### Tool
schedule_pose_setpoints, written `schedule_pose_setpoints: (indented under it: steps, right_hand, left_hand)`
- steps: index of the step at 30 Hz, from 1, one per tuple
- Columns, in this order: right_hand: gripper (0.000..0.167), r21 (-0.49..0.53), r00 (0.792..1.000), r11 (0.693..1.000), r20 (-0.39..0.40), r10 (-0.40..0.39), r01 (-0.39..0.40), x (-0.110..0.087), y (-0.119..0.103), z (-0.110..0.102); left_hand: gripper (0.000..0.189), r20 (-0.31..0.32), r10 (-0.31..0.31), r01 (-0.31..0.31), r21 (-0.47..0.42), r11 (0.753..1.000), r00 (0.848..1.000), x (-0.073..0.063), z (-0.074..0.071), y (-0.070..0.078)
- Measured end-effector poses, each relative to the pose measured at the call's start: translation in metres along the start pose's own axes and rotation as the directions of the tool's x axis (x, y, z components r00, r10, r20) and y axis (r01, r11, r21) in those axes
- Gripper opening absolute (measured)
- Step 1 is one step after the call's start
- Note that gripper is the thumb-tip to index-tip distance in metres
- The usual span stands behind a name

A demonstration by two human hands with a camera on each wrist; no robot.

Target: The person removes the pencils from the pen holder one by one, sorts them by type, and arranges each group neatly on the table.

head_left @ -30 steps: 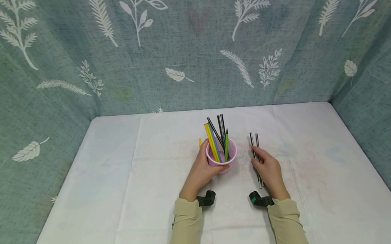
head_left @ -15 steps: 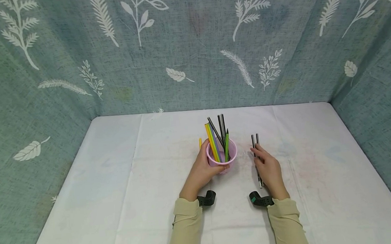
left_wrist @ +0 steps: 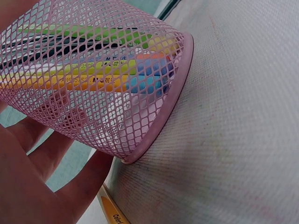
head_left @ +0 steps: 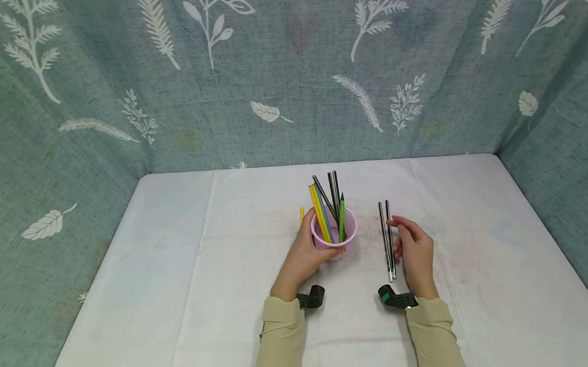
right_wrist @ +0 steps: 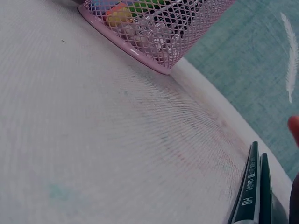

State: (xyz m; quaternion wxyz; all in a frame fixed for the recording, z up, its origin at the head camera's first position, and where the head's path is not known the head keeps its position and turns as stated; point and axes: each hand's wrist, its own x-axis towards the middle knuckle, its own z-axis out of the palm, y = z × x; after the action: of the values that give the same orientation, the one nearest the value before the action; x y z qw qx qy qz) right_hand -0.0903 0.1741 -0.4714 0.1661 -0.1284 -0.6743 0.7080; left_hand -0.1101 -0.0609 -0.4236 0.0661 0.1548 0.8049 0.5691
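Note:
In the head view my left hand (head_left: 302, 258) grips a pink mesh pen cup (head_left: 353, 228) from its left and near side. Upright inside it lean several dark pencils (head_left: 333, 189), a green pencil (head_left: 341, 217) and yellow and purple pens (head_left: 318, 207); the left wrist view shows their blue and orange ends (left_wrist: 148, 84) through the mesh. Two dark pencils (head_left: 386, 245) lie nearly parallel on the table right of the cup, one marked HB (right_wrist: 247, 200). My right hand (head_left: 416, 249) is just right of them, fingers loosely bent, with nothing visible in its grasp.
A yellow pen-like item (head_left: 301, 213) lies behind my left hand, mostly hidden; its printed side (left_wrist: 113, 210) shows in the left wrist view. White cloth covers the table (head_left: 222, 327). A green leaf-patterned curtain (head_left: 286, 80) stands along the back and sides.
My right hand has let go of the two pencils and shifted right, off them. The left pencil now lies straighter beside the other. My left hand and the cup stay put.

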Motion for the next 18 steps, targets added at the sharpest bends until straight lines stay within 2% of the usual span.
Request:
schedule_pose_setpoints:
  steps: [2, 3, 5, 9, 12, 15, 18]
  right_hand:
    - [0.028, 0.104, 0.999, 0.994, -0.012, -0.034, 0.035, 0.0, -0.001, 0.0]
    - [0.029, 0.123, 0.999, 0.991, -0.015, -0.051, 0.052, 0.0, -0.001, 0.0]
    - [0.028, 0.142, 0.997, 0.987, -0.02, -0.069, 0.071, -0.002, -0.003, -0.001]
    - [0.027, 0.111, 0.997, 0.991, 0.015, -0.076, 0.074, -0.006, -0.006, 0.002]
    - [0.031, 0.049, 0.995, 0.995, 0.056, -0.085, 0.082, -0.013, -0.012, 0.006]
    - [0.031, 0.012, 0.988, 0.994, 0.104, -0.111, 0.111, -0.019, -0.018, 0.013]
    - [0.027, 0.024, 0.977, 0.989, 0.154, -0.146, 0.144, -0.026, -0.029, 0.026]
  left_hand:
    - [0.099, -0.005, 0.002, -0.002, 0.003, 1.0, 1.0, 0.004, 0.002, -0.011]
    - [0.1, -0.008, 0.003, -0.003, 0.006, 1.0, 1.0, 0.005, 0.003, -0.016]
    - [0.099, -0.011, 0.004, -0.004, 0.01, 1.0, 1.0, 0.005, 0.003, -0.017]
    - [0.1, -0.017, 0.006, -0.006, -0.006, 1.0, 1.0, 0.004, 0.004, -0.018]
    - [0.099, -0.006, -0.003, 0.003, -0.014, 1.0, 1.0, 0.002, 0.006, -0.018]
    - [0.099, -0.005, -0.004, 0.004, -0.008, 1.0, 1.0, 0.002, 0.006, -0.016]
    - [0.099, -0.026, -0.001, 0.001, 0.007, 1.0, 1.0, 0.003, 0.004, -0.015]
